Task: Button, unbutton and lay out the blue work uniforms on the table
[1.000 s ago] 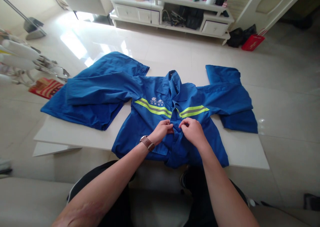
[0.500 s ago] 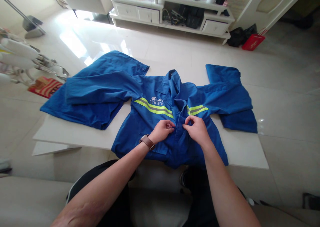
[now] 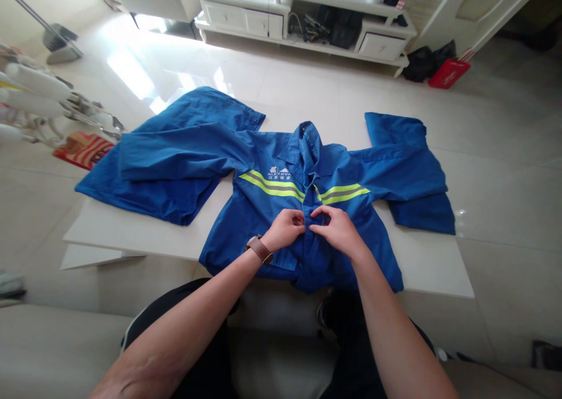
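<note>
Two-handed, touches the front placket (image 3: 309, 252) of a blue jacket (image 3: 263, 214), spread front up across a white table (image 3: 432, 258); with the left hand (image 3: 284, 230), curls in narrowly at the placket's edge, too hidden to tell whether pinching it; with the right hand (image 3: 338, 228), forms a slim, unclosed pinch against the placket, just below the yellow-green stripes (image 3: 345, 194)

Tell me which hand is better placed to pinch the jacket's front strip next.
Probably the right hand: its thumb and forefinger are parted over the front strip of the jacket, while the left hand curls near the strip's edge.
</note>
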`<state>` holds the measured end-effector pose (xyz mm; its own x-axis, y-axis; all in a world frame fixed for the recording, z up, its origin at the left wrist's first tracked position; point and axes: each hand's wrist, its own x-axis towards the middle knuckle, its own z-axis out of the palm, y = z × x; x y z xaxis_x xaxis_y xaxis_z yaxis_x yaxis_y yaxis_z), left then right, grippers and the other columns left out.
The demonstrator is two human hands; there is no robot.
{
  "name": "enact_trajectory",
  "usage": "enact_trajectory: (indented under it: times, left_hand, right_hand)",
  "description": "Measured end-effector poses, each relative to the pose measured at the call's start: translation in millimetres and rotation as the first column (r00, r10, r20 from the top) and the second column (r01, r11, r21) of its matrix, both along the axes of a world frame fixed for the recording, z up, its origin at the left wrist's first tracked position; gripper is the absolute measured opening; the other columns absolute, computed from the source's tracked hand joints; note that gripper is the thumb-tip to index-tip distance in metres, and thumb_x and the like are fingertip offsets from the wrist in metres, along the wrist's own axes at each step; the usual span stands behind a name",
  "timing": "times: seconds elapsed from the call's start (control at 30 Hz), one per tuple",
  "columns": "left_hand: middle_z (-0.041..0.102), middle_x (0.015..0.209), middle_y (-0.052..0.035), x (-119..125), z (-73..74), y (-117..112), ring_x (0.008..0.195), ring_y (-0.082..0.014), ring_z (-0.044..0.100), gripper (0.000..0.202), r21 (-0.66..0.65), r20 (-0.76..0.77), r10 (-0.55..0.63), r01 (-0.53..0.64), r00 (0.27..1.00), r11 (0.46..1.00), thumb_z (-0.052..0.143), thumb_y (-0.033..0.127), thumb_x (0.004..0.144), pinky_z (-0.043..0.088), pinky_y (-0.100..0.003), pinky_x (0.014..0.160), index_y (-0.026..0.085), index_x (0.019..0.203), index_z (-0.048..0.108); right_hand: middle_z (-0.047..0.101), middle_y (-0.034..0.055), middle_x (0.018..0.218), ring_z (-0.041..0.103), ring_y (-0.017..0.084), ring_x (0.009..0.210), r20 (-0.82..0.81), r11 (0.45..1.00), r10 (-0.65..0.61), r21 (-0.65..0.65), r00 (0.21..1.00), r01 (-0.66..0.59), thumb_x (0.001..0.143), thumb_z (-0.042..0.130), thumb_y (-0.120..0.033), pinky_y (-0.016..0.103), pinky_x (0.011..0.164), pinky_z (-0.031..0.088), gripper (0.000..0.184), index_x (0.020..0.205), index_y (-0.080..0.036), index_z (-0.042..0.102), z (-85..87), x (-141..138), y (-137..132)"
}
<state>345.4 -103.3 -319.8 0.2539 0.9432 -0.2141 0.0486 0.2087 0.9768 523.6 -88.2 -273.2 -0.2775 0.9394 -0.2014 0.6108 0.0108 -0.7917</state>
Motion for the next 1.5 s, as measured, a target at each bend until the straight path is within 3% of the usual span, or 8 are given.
enact_trajectory:
  times: [0.27, 0.4, 0.6, 0.93, 1.17, 1.5]
  left_hand:
    - [0.068, 0.072, -0.0001, 3, 0.3, 1, 0.070, -0.0127, 0.062, 0.013, -0.078, 0.079, 0.040, -0.034, 0.996, 0.996, 0.073, 0.011, 0.069, 0.050, -0.025, 0.071, 0.015, 0.082, 0.073]
    - [0.066, 0.074, 0.0005, 2, 0.6, 1, 0.070, -0.0113, 0.061, 0.017, -0.018, 0.083, 0.037, -0.036, 0.996, 0.999, 0.071, 0.006, 0.068, 0.050, -0.024, 0.071, 0.015, 0.083, 0.069]
    - [0.062, 0.074, 0.0028, 2, 5.7, 0, 0.069, -0.0095, 0.060, 0.027, 0.065, 0.044, 0.047, -0.049, 0.998, 0.997, 0.061, -0.003, 0.064, 0.047, -0.021, 0.067, 0.017, 0.082, 0.061]
    - [0.063, 0.071, 0.0032, 8, 10.5, -3, 0.065, -0.0093, 0.062, 0.019, -0.207, 0.213, 0.210, -0.166, 0.954, 0.964, 0.073, 0.011, 0.072, 0.052, -0.023, 0.065, 0.015, 0.085, 0.060]
    - [0.063, 0.070, 0.0041, 8, 14.8, -5, 0.063, -0.0080, 0.061, 0.024, -0.266, 0.238, 0.252, -0.186, 0.938, 0.946, 0.077, 0.009, 0.071, 0.053, -0.022, 0.066, 0.014, 0.087, 0.061]
    - [0.063, 0.070, 0.0039, 8, 11.5, -4, 0.062, -0.0081, 0.061, 0.026, -0.252, 0.243, 0.258, -0.196, 0.935, 0.948, 0.079, 0.008, 0.069, 0.053, -0.022, 0.064, 0.015, 0.086, 0.061]
  right_hand:
    - [0.069, 0.0005, 0.071, 0.057, 0.017, 0.064, 0.025, 0.990, -0.127, 0.070, 0.992, 0.125, 0.072, 0.073, -0.029, 0.029, 0.062, 0.042, 0.014, 0.082, -0.021, 0.075, -8.4, 11, 4]
    - [0.066, -0.0009, 0.068, 0.056, 0.017, 0.062, 0.018, 0.984, -0.154, 0.094, 0.988, 0.152, 0.072, 0.073, -0.032, 0.028, 0.060, 0.040, 0.012, 0.077, -0.022, 0.069, -7.4, 8, 2]
    - [0.066, -0.0008, 0.066, 0.056, 0.017, 0.060, 0.065, 0.985, -0.138, 0.109, 0.988, 0.130, 0.074, 0.074, -0.032, 0.029, 0.061, 0.040, 0.011, 0.075, -0.022, 0.070, -4.8, -3, 0]
    - [0.072, 0.0026, 0.083, 0.065, 0.020, 0.079, 0.053, 0.993, -0.024, 0.118, 0.998, 0.018, 0.079, 0.071, -0.024, 0.031, 0.077, 0.047, 0.007, 0.074, -0.021, 0.072, -2.6, 0, 3]
    - [0.062, 0.0010, 0.084, 0.060, 0.017, 0.077, 0.085, 0.982, 0.104, 0.147, 0.991, -0.115, 0.078, 0.073, -0.021, 0.028, 0.071, 0.045, 0.003, 0.079, -0.021, 0.075, 1.1, 5, 0]
    - [0.059, -0.0004, 0.076, 0.058, 0.016, 0.073, 0.102, 0.969, 0.065, 0.231, 0.993, -0.087, 0.074, 0.071, -0.013, 0.027, 0.068, 0.042, 0.011, 0.066, -0.020, 0.069, 0.7, 1, -1]
